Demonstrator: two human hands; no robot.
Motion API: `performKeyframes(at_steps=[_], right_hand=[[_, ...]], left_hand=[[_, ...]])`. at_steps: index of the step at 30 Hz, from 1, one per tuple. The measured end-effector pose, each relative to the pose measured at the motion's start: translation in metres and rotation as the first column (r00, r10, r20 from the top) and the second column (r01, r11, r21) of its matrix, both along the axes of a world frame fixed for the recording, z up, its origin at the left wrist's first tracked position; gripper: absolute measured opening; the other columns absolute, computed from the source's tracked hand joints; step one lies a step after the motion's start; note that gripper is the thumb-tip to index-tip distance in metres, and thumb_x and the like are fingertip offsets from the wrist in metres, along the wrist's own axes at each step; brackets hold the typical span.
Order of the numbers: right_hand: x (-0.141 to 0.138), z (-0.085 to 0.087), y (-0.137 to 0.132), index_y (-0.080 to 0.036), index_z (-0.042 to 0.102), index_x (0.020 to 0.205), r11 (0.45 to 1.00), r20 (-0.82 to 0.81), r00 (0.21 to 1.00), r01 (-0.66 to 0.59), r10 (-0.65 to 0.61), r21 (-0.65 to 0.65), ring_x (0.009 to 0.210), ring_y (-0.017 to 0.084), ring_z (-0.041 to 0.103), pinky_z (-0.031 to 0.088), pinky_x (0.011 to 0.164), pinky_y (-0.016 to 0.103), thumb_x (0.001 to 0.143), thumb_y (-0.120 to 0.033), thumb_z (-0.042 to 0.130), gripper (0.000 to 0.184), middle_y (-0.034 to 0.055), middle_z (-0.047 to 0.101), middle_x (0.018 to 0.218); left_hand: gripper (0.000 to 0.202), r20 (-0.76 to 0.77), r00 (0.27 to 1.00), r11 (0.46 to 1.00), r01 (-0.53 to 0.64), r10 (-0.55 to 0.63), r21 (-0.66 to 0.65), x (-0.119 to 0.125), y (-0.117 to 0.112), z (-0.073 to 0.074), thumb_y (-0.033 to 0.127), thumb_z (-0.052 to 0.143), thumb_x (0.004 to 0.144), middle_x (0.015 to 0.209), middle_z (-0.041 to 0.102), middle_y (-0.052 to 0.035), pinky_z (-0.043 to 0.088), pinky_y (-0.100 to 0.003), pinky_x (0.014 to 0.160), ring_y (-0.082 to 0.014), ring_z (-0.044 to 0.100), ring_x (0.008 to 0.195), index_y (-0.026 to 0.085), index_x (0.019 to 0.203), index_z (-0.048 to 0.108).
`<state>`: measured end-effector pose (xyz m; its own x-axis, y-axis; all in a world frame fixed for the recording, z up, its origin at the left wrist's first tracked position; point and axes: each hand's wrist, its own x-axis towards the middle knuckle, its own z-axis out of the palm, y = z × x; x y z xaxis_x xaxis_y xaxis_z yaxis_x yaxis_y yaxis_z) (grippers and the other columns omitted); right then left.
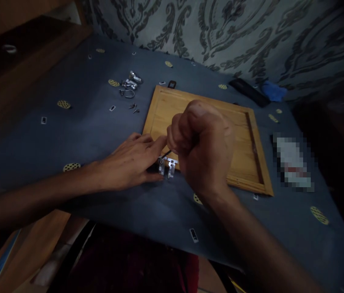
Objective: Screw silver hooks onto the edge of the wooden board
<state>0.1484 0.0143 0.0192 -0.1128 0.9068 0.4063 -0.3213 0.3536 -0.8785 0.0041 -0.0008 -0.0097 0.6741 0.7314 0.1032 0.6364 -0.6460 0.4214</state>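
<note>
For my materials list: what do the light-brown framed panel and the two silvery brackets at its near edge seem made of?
The light-brown panel looks wooden, perhaps varnished: faint grain shows. The silvery brackets seem metal, possibly plated: they shine.

Our left forearm (59,189) reaches in from the left; left hand (132,160) palm down, thumb (153,178) on the near side, apart from the fingers (145,139). Our right forearm (251,236) slants up from near right, right hand (204,146) raised, tightly curled.
</note>
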Motion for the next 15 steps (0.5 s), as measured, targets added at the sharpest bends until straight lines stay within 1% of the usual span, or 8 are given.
performKeyframes(at_steps=[2, 5, 7, 9, 12, 15], right_hand=[[-0.003, -0.001, -0.005, -0.026, 0.034, 0.052, 0.998, -0.011, 0.998, 0.067, -0.067, 0.022, 0.043, 0.012, 0.023, 0.026, 0.041, 0.030, 0.086, -0.035, 0.066, 0.048, -0.0054, 0.028, 0.048], [-0.007, -0.001, -0.012, -0.026, 0.032, 0.055, 0.983, 0.027, 0.983, 0.179, -0.180, 0.037, 0.046, 0.014, 0.025, 0.030, 0.044, 0.030, 0.091, -0.042, 0.064, 0.051, -0.0048, 0.028, 0.051], [-0.009, -0.002, -0.014, -0.026, 0.033, 0.056, 0.973, 0.034, 0.973, 0.227, -0.229, 0.045, 0.047, 0.014, 0.026, 0.030, 0.045, 0.030, 0.092, -0.042, 0.064, 0.050, -0.0048, 0.029, 0.052], [-0.010, -0.004, -0.015, -0.026, 0.034, 0.057, 0.969, 0.027, 0.970, 0.241, -0.243, 0.052, 0.048, 0.014, 0.025, 0.029, 0.045, 0.029, 0.092, -0.038, 0.064, 0.048, -0.0051, 0.029, 0.053], [-0.009, -0.005, -0.015, -0.025, 0.036, 0.058, 0.976, 0.020, 0.978, 0.207, -0.209, 0.072, 0.048, 0.013, 0.025, 0.029, 0.046, 0.029, 0.093, -0.033, 0.064, 0.045, -0.0055, 0.030, 0.053], [-0.006, 0.004, -0.018, -0.025, 0.038, 0.058, 0.980, 0.015, 0.984, 0.175, -0.177, 0.091, 0.047, 0.013, 0.027, 0.028, 0.046, 0.029, 0.094, -0.026, 0.061, 0.043, -0.0055, 0.031, 0.054]], left_hand=[[0.049, -0.008, 1.000, 1.000, 0.004, -0.004, -0.006, 0.000, 0.000, 0.000, 0.043, 0.073, 0.088, 0.102, 0.067, -0.0066, 0.047, -0.043, 0.089, -0.0293, 0.063, 0.101, 0.019, 0.122, 0.047], [0.051, -0.012, 1.000, 1.000, 0.003, -0.003, 0.002, 0.000, 0.001, -0.001, 0.042, 0.074, 0.088, 0.099, 0.067, -0.0054, 0.047, -0.043, 0.087, -0.0289, 0.063, 0.099, 0.020, 0.123, 0.044], [0.050, -0.007, 1.000, 1.000, 0.001, -0.001, 0.005, 0.000, 0.001, -0.001, 0.043, 0.073, 0.088, 0.099, 0.067, -0.0049, 0.046, -0.043, 0.086, -0.0285, 0.063, 0.098, 0.022, 0.122, 0.044], [0.048, -0.008, 1.000, 1.000, 0.005, -0.005, -0.008, -0.001, 0.002, -0.002, 0.043, 0.072, 0.089, 0.099, 0.067, -0.0054, 0.046, -0.043, 0.086, -0.0285, 0.063, 0.098, 0.022, 0.121, 0.044], [0.048, -0.010, 1.000, 0.999, 0.009, -0.009, -0.030, 0.000, 0.002, -0.001, 0.042, 0.072, 0.089, 0.102, 0.068, -0.0070, 0.045, -0.043, 0.086, -0.0295, 0.063, 0.101, 0.021, 0.122, 0.043], [0.054, -0.011, 1.000, 0.999, 0.001, -0.002, -0.035, 0.000, 0.001, 0.001, 0.042, 0.074, 0.087, 0.104, 0.068, -0.0071, 0.045, -0.042, 0.087, -0.0298, 0.062, 0.103, 0.021, 0.125, 0.042]])
